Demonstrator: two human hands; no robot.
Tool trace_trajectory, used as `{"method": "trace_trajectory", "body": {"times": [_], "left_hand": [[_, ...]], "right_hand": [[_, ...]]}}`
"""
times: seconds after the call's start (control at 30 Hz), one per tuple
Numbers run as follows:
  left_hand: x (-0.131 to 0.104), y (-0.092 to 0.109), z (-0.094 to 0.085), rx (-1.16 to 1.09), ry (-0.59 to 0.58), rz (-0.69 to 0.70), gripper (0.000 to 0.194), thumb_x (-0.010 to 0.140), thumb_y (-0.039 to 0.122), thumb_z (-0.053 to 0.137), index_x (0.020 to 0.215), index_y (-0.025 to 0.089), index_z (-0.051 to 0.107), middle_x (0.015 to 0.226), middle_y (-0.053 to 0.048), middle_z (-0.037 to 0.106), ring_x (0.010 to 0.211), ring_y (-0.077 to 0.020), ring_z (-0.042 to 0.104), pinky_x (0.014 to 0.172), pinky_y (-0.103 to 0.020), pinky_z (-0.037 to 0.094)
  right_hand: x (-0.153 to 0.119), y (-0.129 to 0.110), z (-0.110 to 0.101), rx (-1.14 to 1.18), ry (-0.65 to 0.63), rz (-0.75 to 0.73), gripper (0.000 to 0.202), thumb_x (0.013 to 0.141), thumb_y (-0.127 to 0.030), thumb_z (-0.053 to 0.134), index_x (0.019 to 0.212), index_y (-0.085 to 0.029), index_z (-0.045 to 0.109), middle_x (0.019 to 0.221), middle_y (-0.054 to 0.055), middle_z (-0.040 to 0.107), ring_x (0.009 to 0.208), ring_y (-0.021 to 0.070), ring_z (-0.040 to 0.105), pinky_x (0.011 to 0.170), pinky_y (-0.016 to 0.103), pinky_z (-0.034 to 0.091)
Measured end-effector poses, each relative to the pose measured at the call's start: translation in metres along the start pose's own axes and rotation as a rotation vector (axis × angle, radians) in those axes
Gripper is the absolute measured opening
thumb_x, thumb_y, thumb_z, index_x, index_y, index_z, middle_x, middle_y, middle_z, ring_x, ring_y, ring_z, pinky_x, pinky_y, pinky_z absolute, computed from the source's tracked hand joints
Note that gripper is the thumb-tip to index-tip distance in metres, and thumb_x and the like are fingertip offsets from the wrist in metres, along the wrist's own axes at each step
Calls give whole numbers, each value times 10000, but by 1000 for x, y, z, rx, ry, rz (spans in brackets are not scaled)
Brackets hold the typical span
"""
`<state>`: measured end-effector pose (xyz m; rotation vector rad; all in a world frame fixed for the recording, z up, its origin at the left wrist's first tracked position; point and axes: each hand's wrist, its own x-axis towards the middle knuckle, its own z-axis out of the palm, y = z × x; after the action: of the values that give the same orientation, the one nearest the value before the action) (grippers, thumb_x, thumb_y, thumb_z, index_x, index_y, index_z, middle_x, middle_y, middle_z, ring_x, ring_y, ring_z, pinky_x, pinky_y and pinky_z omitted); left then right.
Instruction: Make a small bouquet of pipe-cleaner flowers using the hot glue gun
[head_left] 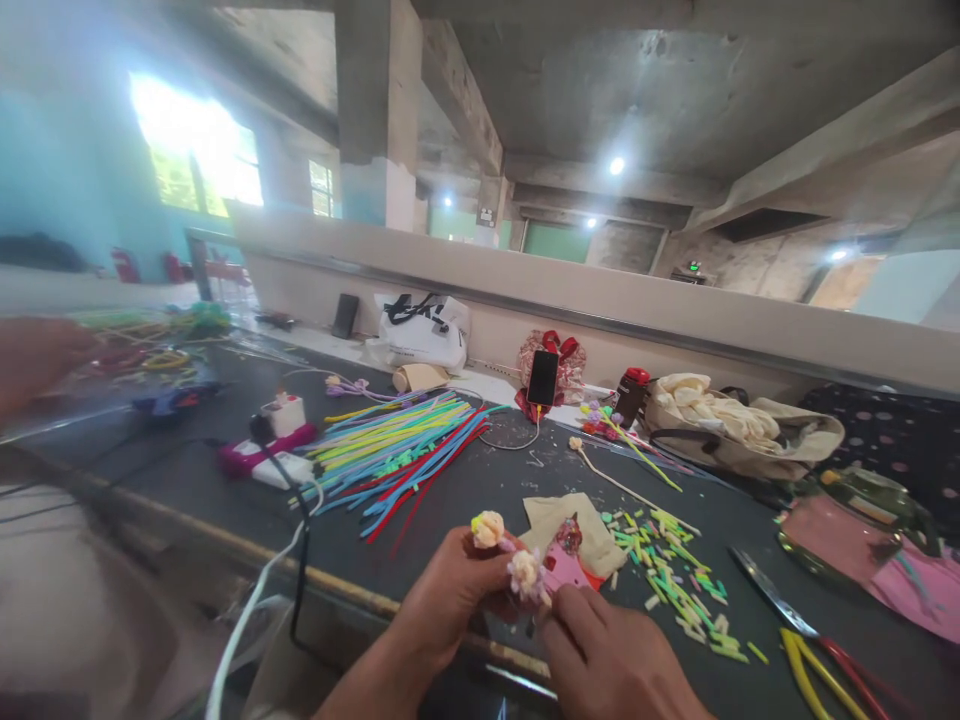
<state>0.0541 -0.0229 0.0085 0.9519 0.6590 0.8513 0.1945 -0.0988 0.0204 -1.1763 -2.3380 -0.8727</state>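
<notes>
My left hand [461,578] is closed around small fuzzy flowers that look made of pipe cleaners. A peach-and-yellow flower [487,528] sticks up above its thumb. A lilac flower with a cream centre [527,573] sits between my two hands. Just right of it, the fingers of my right hand [600,640] pinch together below the bloom; the stem there is mostly hidden. Behind my hands a beige paper or cloth piece [559,508] lies on the table, with a pink item [564,568] on top. Short cut pieces of pipe cleaner [679,570] are scattered to the right.
A bundle of coloured pipe cleaners [405,445] lies left of centre, near a power strip [277,450] with cables. Open scissors [795,610] and yellow-and-red-handled pliers or scissors lie right. A phone [542,378] stands behind. Another person's blurred arm [37,365] is at left.
</notes>
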Motion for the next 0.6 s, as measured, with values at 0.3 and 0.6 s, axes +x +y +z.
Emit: {"method": "trace_trajectory", "body": {"times": [0.3,0.6], "left_hand": [[-8,6,-5,-55,-83,52,156,514,227,700,557,141,578,468,19,547,398,-71,462,376,-163,324],[-4,9,-11,63,-143,121,182,510,276,683,486,135,570,433,7,529,382,-64,405,387,-184,276]], "right_hand": [[2,9,-2,1523,-270,1025,176,724,-284,542,645,-128,562,484,-41,505,403,44,434,391,135,288],[1,-35,45,2338,-280,1044,348,554,-436,671,613,-111,558,480,7,581,315,46,458,320,134,275]]}}
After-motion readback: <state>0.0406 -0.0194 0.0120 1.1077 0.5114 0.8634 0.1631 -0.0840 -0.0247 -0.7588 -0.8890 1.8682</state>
